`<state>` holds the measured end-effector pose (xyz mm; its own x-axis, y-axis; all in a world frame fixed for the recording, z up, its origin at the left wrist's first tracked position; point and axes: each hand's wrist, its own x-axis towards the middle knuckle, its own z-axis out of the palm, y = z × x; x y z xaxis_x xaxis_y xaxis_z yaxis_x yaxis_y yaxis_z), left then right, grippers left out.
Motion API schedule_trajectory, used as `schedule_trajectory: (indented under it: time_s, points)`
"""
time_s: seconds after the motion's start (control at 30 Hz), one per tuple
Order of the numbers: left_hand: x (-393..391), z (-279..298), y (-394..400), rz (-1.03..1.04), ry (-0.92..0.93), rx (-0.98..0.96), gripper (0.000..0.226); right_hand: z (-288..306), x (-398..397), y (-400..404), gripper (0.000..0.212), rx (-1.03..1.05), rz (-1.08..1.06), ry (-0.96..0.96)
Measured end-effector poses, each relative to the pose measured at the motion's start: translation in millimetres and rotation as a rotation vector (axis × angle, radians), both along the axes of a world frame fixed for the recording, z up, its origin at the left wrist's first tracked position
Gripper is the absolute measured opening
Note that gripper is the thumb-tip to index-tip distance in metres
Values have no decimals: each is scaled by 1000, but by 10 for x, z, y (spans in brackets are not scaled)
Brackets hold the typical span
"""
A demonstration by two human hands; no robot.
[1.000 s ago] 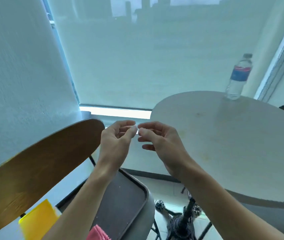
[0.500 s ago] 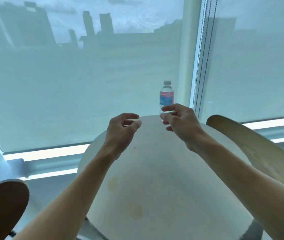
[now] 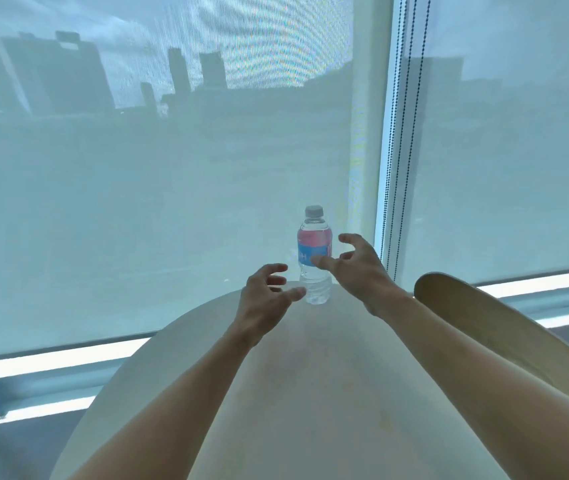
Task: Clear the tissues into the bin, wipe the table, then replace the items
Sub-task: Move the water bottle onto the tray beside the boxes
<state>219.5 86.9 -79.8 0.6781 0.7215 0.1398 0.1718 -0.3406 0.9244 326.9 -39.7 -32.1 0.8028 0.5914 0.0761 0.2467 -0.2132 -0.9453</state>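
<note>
Left hand (image 3: 265, 296) spread, empty, just short of bottle (image 3: 314, 252). Bottle upright at counter (image 3: 310, 393) far edge, near blind. Right hand (image 3: 355, 268) spread, empty, beside label. Risk: a fast reach knocks the light bottle over the edge.

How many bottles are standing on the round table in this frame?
1. A clear plastic water bottle with a pink-and-blue label stands upright at the far edge of the round pale table, between the left hand and right hand. Nothing appears hidden.
</note>
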Motion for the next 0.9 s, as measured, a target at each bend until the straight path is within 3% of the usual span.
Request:
schedule_trajectory:
  time_s: [0.13,0.5,0.63,0.9]
  points:
    - [251,-35,49,-30,0,-5,71,-80,144,186,88,15,44,1]
    - [513,-142,109,-77,-25,-15,57,-252,307,409,51,54,91,-32]
    - [400,-95,75,-71,-35,-11,47,-205,220,375,44,71,87,-55]
    - [-314,81,63,5,-37,50,49,-64,-379,380,45,108,205,-107]
